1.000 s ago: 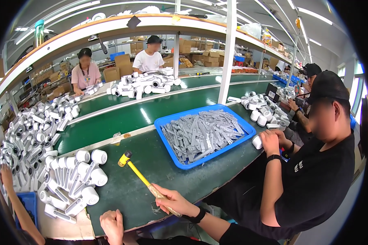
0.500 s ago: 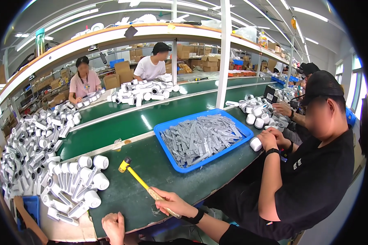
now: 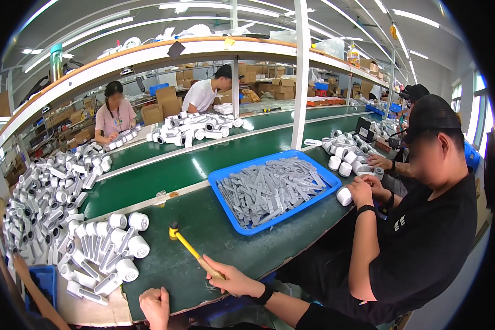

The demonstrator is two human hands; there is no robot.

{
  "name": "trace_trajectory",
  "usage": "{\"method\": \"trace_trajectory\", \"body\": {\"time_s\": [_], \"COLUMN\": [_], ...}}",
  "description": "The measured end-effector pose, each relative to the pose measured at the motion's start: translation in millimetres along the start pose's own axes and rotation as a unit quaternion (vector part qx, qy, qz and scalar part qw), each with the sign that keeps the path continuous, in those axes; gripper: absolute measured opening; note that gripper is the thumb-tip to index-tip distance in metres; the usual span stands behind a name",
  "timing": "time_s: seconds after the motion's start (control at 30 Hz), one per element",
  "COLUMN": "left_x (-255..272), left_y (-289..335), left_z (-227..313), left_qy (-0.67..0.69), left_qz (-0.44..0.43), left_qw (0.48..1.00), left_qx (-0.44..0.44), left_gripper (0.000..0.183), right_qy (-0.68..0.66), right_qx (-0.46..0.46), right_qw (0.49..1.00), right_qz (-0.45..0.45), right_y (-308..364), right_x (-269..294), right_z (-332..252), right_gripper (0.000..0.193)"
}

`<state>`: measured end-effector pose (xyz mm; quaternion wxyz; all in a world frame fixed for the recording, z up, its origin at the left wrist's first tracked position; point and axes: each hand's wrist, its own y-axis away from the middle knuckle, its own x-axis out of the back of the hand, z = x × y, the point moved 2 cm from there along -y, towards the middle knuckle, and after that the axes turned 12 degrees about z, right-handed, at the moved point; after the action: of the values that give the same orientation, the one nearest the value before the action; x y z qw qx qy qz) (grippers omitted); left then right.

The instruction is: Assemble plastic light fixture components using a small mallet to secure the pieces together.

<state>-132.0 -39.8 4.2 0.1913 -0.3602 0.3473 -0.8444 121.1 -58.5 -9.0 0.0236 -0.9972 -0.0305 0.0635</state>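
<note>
My right hand [image 3: 232,279] is closed round the wooden grip of a hammer [image 3: 188,246]. The hammer has a yellow shaft and a small yellow and black head, raised over the green worktop and pointing up and left. Near the table's front edge, my left hand [image 3: 155,308] is curled into a fist; nothing sticks out of it, and its palm side is hidden. Left of the hammer lies a cluster of white and grey handheld-fan-like parts [image 3: 139,247], with round heads and flat handles. Beyond my right hand, a blue tray [image 3: 242,230] holds many flat grey strips [image 3: 269,190].
A large heap of similar white parts [image 3: 49,192] fills the left side. A co-worker in black [image 3: 423,236] sits close on the right, handling a white part. Two people work across the green conveyor [image 3: 165,175]. A white post [image 3: 301,82] and an overhead shelf [image 3: 165,53] rise beyond the tray.
The hammer's head has come slightly down and right and has turned, showing its black end. My left hand has barely moved. Across the conveyor, the person in white has bent forward.
</note>
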Motion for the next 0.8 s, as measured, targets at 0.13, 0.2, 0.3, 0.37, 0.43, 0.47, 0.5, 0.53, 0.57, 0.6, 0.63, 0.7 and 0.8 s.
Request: {"method": "trace_trajectory", "body": {"time_s": [0.13,0.2,0.3,0.37,0.43,0.47,0.5,0.53,0.57,0.6,0.63,0.7,0.8], "left_x": [-1.2,-2.0,-2.3,-2.5,-3.5,-5.0,-3.8,-2.7,-1.7,-0.4,1.0,0.9,-3.5], "left_y": [0.1,1.0,2.3,2.6,2.0,1.0,1.7,2.3,2.4,2.5,2.7,2.0,1.2], "left_z": [-1.6,-3.2,-4.9,-5.4,-5.3,-3.7,-4.5,-5.2,-5.4,-5.7,-5.9,-5.0,-3.1], "left_qy": [-0.002,-0.005,-0.009,-0.01,0.002,0.004,-0.002,-0.007,-0.008,-0.012,-0.016,-0.011,-0.002], "left_qz": [-0.003,0.003,0.006,0.004,-0.004,-0.005,-0.002,0.001,0.002,0.002,0.002,0.004,0.005], "left_qw": [1.0,1.0,1.0,1.0,1.0,1.0,1.0,1.0,1.0,1.0,1.0,1.0,1.0], "left_qx": [-0.005,-0.012,-0.015,-0.014,-0.01,-0.013,-0.015,-0.017,-0.017,-0.015,-0.013,-0.009,-0.014], "left_gripper": [0.035,0.035,0.035,0.034,0.034,0.034,0.034,0.034,0.034,0.034,0.033,0.033,0.032], "right_qy": [0.085,0.097,0.196,0.272,0.307,0.341,0.332,0.353,0.373,0.391,0.396,0.326,0.34], "right_qx": [0.033,0.028,0.14,0.167,0.21,0.251,0.226,0.245,0.264,0.279,0.309,0.169,0.223], "right_qw": [0.996,0.995,0.971,0.948,0.928,0.905,0.913,0.902,0.889,0.877,0.865,0.93,0.913], "right_qz": [0.016,0.006,0.004,0.003,-0.019,-0.042,-0.061,-0.043,-0.025,-0.003,0.017,-0.021,-0.017], "right_y": [-4.5,-10.2,-17.0,-20.5,-22.7,-21.8,-20.4,-23.6,-26.1,-30.1,-30.2,-27.3,-5.3], "right_x": [-6.9,-8.8,-14.3,-14.1,-4.7,2.7,6.2,12.6,18.6,26.6,32.2,34.7,16.5], "right_z": [-1.0,0.2,-5.5,-17.0,-27.2,-35.2,-53.1,-62.6,-68.9,-69.3,-69.6,-72.8,-40.9], "right_gripper": [0.076,0.076,0.075,0.073,0.071,0.07,0.068,0.067,0.066,0.064,0.062,0.06,0.063]}}
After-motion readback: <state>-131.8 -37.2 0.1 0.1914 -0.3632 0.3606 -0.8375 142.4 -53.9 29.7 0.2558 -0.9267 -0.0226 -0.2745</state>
